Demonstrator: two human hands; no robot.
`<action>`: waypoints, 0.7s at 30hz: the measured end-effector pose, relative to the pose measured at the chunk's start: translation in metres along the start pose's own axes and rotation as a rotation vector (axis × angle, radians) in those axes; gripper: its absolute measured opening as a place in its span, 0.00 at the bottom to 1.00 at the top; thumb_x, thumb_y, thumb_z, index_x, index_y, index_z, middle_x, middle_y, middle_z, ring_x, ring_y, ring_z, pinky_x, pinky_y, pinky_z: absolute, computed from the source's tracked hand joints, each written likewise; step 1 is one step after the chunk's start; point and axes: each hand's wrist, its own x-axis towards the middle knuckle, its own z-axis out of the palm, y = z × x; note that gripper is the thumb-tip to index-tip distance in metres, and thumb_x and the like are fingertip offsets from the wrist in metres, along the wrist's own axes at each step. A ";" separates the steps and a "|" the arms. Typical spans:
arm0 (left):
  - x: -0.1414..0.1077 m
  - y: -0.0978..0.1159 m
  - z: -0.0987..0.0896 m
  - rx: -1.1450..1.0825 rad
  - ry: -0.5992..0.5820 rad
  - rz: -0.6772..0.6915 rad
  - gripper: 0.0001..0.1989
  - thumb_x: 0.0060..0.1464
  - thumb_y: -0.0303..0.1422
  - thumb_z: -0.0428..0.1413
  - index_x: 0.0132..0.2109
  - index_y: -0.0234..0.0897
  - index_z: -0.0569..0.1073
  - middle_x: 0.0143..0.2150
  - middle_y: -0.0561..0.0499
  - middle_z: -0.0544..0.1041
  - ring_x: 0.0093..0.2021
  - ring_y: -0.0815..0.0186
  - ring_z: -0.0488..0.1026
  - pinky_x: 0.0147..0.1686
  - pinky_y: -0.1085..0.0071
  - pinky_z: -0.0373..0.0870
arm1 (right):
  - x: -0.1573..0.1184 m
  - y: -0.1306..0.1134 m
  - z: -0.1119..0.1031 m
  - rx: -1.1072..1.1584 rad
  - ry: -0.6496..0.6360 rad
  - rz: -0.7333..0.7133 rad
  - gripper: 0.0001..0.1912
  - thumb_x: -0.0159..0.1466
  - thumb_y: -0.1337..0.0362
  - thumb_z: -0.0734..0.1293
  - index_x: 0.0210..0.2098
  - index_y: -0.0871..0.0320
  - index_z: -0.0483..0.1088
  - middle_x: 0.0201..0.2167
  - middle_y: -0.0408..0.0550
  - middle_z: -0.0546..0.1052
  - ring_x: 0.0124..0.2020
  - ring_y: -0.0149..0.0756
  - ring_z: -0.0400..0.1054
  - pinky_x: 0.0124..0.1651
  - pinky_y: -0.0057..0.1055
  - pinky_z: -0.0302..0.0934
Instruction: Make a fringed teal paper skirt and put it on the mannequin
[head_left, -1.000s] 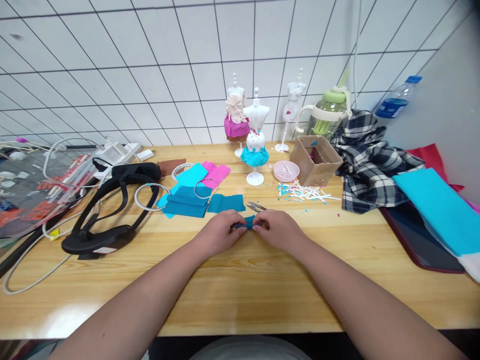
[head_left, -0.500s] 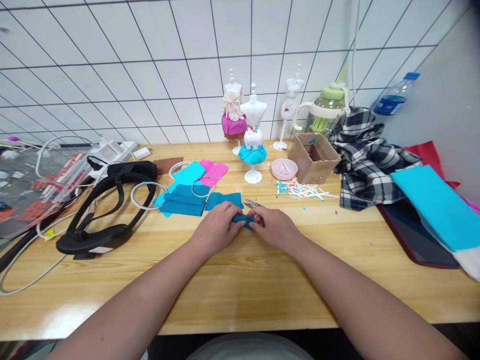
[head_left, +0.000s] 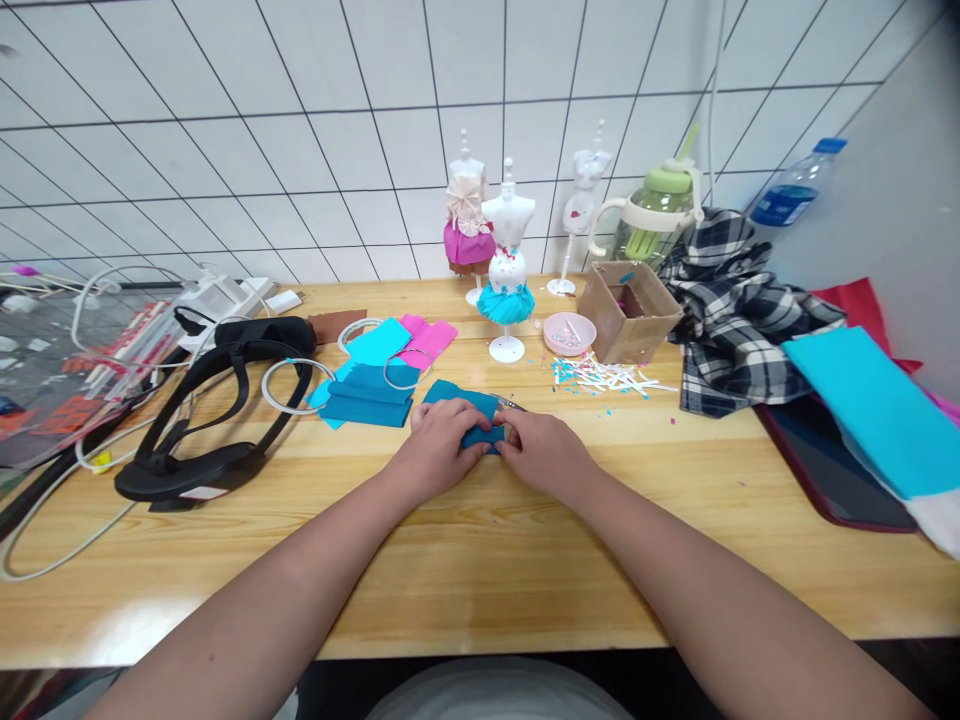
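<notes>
Between both hands is a small folded piece of dark teal fabric (head_left: 481, 437), pinched close to the wood tabletop. My left hand (head_left: 442, 440) grips its left side with thumb and fingers. At its right end, my right hand (head_left: 546, 450) pinches the edge. More teal cloth (head_left: 459, 391) spreads behind the left fingers; I cannot tell if it joins the held part. Small snips (head_left: 511, 403) lie just beyond my right fingers, partly hidden. A folded teal cloth (head_left: 367, 395) rests to the left with a bright blue piece (head_left: 380, 343) and a pink piece (head_left: 427, 342).
Mini dress forms (head_left: 507, 250) stand at the back beside a pink dish (head_left: 570, 334) and a cardboard box (head_left: 630, 310). Paper bits (head_left: 600, 376) lie in front. A black headset (head_left: 225, 470) and hoops (head_left: 296, 385) are left; a plaid cloth (head_left: 739, 320) lies right.
The teal cloth behind my left hand has shifted right and toward me, tilting close to the held piece. More of the held fabric shows between my fingers. The hands stay nearly in place.
</notes>
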 end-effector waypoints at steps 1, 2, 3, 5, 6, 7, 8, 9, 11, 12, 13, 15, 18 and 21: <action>0.000 0.000 0.000 0.006 -0.001 -0.001 0.10 0.56 0.38 0.57 0.46 0.45 0.74 0.48 0.49 0.75 0.51 0.55 0.70 0.50 0.55 0.57 | 0.000 -0.001 0.000 -0.010 0.007 -0.001 0.12 0.60 0.67 0.65 0.44 0.54 0.72 0.30 0.44 0.77 0.30 0.34 0.68 0.31 0.29 0.51; -0.001 0.000 0.001 0.011 -0.004 -0.001 0.11 0.56 0.38 0.57 0.47 0.45 0.74 0.49 0.49 0.75 0.51 0.54 0.70 0.50 0.55 0.57 | 0.000 -0.001 0.001 -0.015 0.012 -0.002 0.12 0.60 0.67 0.65 0.44 0.54 0.72 0.31 0.44 0.77 0.30 0.34 0.68 0.31 0.29 0.51; -0.001 0.001 0.001 0.012 -0.008 0.000 0.11 0.56 0.38 0.57 0.47 0.45 0.74 0.49 0.48 0.75 0.51 0.54 0.70 0.51 0.55 0.58 | 0.000 -0.001 0.001 -0.013 0.013 -0.003 0.11 0.60 0.67 0.66 0.42 0.54 0.72 0.31 0.44 0.77 0.30 0.34 0.67 0.31 0.29 0.51; -0.002 0.001 -0.001 0.001 0.005 -0.003 0.13 0.56 0.38 0.58 0.48 0.44 0.73 0.50 0.48 0.75 0.52 0.53 0.69 0.51 0.54 0.59 | 0.000 0.000 0.000 0.009 0.008 -0.007 0.07 0.59 0.68 0.66 0.38 0.55 0.73 0.31 0.43 0.76 0.30 0.33 0.67 0.32 0.28 0.51; -0.002 0.002 -0.002 -0.014 0.028 -0.007 0.16 0.55 0.38 0.59 0.50 0.43 0.72 0.51 0.47 0.75 0.53 0.53 0.69 0.51 0.54 0.60 | 0.000 0.001 -0.001 0.025 0.009 -0.012 0.05 0.58 0.68 0.67 0.35 0.55 0.73 0.31 0.44 0.76 0.31 0.33 0.67 0.32 0.28 0.52; -0.002 0.002 -0.003 -0.038 0.061 -0.014 0.20 0.53 0.39 0.60 0.53 0.42 0.70 0.53 0.46 0.74 0.54 0.52 0.68 0.52 0.54 0.60 | 0.000 0.002 -0.003 0.044 0.019 -0.020 0.04 0.58 0.68 0.67 0.33 0.55 0.73 0.32 0.44 0.76 0.32 0.33 0.67 0.33 0.28 0.53; -0.002 0.002 -0.005 -0.070 0.095 -0.027 0.25 0.51 0.41 0.62 0.55 0.41 0.69 0.54 0.44 0.73 0.55 0.52 0.68 0.52 0.55 0.62 | -0.001 0.003 -0.005 0.067 0.037 -0.029 0.03 0.57 0.69 0.67 0.32 0.55 0.73 0.33 0.44 0.76 0.33 0.33 0.67 0.34 0.28 0.53; -0.003 0.002 -0.007 -0.112 0.120 -0.047 0.29 0.49 0.42 0.63 0.56 0.40 0.68 0.54 0.43 0.73 0.54 0.52 0.68 0.51 0.56 0.63 | -0.001 0.003 -0.007 0.094 0.057 -0.039 0.03 0.57 0.69 0.67 0.32 0.55 0.73 0.33 0.43 0.77 0.33 0.33 0.67 0.34 0.28 0.54; -0.003 0.003 -0.011 -0.215 0.124 -0.092 0.29 0.47 0.44 0.64 0.54 0.38 0.70 0.51 0.43 0.74 0.50 0.55 0.71 0.47 0.60 0.67 | -0.003 0.004 -0.011 0.155 0.087 -0.050 0.04 0.58 0.69 0.67 0.33 0.54 0.72 0.32 0.41 0.77 0.30 0.31 0.66 0.33 0.28 0.54; -0.003 0.004 -0.013 -0.271 0.107 -0.112 0.25 0.47 0.44 0.63 0.50 0.38 0.73 0.48 0.45 0.76 0.46 0.57 0.72 0.45 0.62 0.68 | -0.004 0.003 -0.012 0.180 0.092 -0.055 0.04 0.58 0.69 0.67 0.33 0.54 0.72 0.31 0.40 0.77 0.28 0.30 0.66 0.32 0.28 0.54; -0.004 0.005 -0.015 -0.321 0.090 -0.127 0.20 0.48 0.44 0.63 0.45 0.38 0.75 0.44 0.46 0.77 0.43 0.59 0.73 0.42 0.64 0.68 | -0.005 0.003 -0.013 0.200 0.095 -0.061 0.05 0.58 0.69 0.66 0.34 0.54 0.72 0.30 0.40 0.77 0.27 0.29 0.65 0.32 0.28 0.54; -0.005 0.007 -0.018 -0.393 0.080 -0.151 0.13 0.50 0.42 0.61 0.38 0.38 0.77 0.37 0.49 0.77 0.38 0.62 0.73 0.39 0.67 0.68 | -0.007 0.002 -0.014 0.234 0.112 -0.064 0.07 0.59 0.69 0.66 0.37 0.53 0.71 0.31 0.39 0.78 0.25 0.29 0.64 0.32 0.28 0.55; -0.006 0.011 -0.020 -0.442 0.131 -0.202 0.09 0.50 0.38 0.60 0.36 0.38 0.76 0.32 0.52 0.77 0.34 0.63 0.73 0.36 0.68 0.68 | -0.008 0.002 -0.012 0.381 0.126 -0.053 0.20 0.57 0.67 0.68 0.49 0.53 0.67 0.40 0.43 0.77 0.26 0.27 0.64 0.34 0.29 0.59; -0.008 0.013 -0.020 -0.493 0.130 -0.188 0.08 0.50 0.35 0.60 0.38 0.38 0.76 0.35 0.51 0.78 0.36 0.63 0.73 0.38 0.68 0.68 | -0.006 0.002 -0.010 0.620 0.060 -0.024 0.30 0.55 0.65 0.70 0.56 0.55 0.62 0.43 0.47 0.76 0.27 0.28 0.64 0.34 0.28 0.61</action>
